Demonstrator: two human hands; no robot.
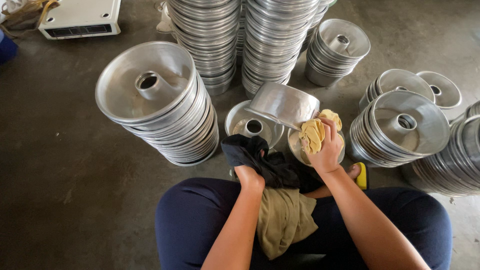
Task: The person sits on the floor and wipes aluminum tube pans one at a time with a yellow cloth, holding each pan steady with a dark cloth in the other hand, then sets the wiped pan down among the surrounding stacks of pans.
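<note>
Your right hand (pixel 327 150) gripped a yellow cloth (pixel 314 132), fingers closed, against a tilted pan (pixel 285 104) in the middle. Your left hand (pixel 248 175) was buried in a black cloth (pixel 252 152), its grip hidden. Judging by the stacks (pixel 165 107) all around, many pans were left.

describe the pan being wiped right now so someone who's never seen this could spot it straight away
Start at the tall leaning stack of tube pans on the left, then move right to the floor in front of the knees. The tilted pan sits there, the right hand pressing a yellow cloth to it. Only this pan is tipped on its side, not stacked.
</note>
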